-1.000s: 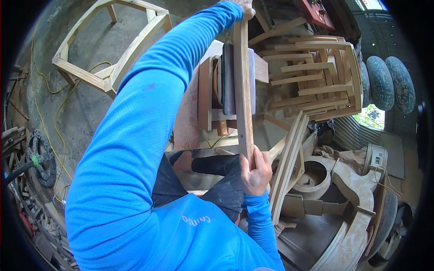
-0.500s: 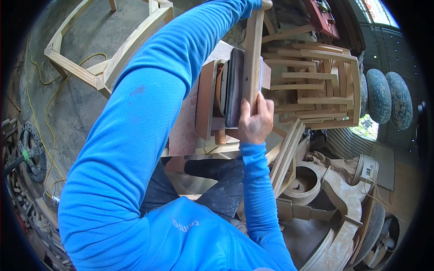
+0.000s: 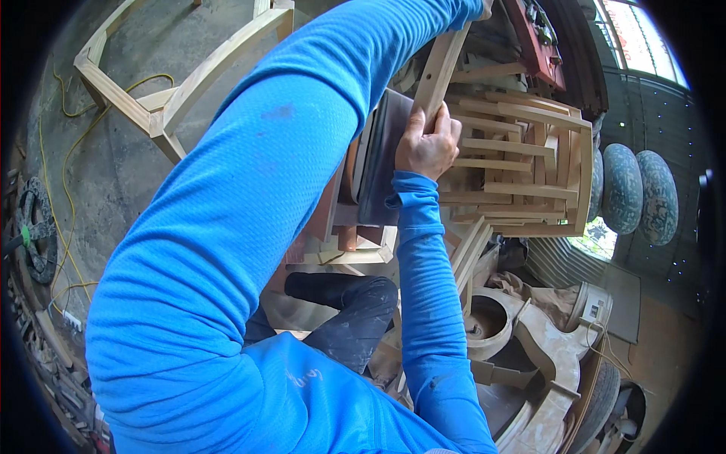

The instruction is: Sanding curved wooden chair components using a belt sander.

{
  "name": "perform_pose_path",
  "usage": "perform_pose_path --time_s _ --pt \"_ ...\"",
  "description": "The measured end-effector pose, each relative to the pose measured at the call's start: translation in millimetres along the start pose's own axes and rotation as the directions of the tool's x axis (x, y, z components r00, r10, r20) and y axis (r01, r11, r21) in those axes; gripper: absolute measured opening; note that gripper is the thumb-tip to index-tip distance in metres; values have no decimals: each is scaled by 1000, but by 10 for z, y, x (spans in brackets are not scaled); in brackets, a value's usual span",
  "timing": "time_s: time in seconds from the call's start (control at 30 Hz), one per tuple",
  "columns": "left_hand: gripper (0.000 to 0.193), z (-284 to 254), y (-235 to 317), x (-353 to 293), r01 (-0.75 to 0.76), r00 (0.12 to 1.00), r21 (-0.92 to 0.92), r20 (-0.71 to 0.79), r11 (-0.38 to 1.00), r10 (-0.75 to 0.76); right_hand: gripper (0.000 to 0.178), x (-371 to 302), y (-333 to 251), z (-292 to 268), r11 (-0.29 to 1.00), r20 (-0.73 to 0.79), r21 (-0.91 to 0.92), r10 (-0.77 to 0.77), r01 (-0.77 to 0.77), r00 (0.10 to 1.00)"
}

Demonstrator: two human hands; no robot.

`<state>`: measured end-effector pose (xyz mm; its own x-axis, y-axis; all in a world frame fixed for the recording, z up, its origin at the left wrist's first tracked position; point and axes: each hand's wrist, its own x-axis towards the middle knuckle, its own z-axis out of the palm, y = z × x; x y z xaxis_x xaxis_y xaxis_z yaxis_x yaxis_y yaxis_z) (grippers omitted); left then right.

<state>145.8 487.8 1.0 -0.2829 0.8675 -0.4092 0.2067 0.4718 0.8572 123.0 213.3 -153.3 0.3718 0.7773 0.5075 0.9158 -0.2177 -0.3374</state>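
Observation:
A pale wooden bar [image 3: 441, 68] with a small hole in its face slants away from me, its far end tipped to the right. My right hand [image 3: 428, 144] is closed around its near end. At the top edge of the view, my left hand [image 3: 486, 9] grips the far end; most of its fingers are hidden. Just left of the bar stands a dark upright belt [image 3: 384, 159] that looks like a sanding belt, on a wooden-framed machine. My left sleeve covers part of that machine. Whether the bar touches the belt, I cannot tell.
A stack of curved wooden frames [image 3: 529, 163] stands to the right. Farther left, an angled wooden frame [image 3: 113, 94] rests on the concrete floor beside a yellow cord [image 3: 72, 204]. A large pale machine casing [image 3: 548, 340] sits at lower right. Grey-blue rounded rolls [image 3: 639, 193] stand beyond.
The bar has swung from nearly upright alongside the belt to a rightward slant. My right hand has moved farther from me, and my left hand has shifted right. Both still hold the bar.

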Motion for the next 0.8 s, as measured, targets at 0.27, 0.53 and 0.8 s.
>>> perform_pose_path --time_s 0.27,0.53,0.8 --pt "81 -238 -951 202 -155 975 -145 137 977 175 48 -459 -122 -352 990 175 -139 -10 35 985" --pt "87 -555 -1879 -595 -678 729 484 342 554 594 50 -1348 141 -1196 970 301 -237 26 48 953" --pt "90 -712 -2537 -1563 -713 691 537 426 451 584 54 -2392 240 -2396 963 437 -262 64 59 897"
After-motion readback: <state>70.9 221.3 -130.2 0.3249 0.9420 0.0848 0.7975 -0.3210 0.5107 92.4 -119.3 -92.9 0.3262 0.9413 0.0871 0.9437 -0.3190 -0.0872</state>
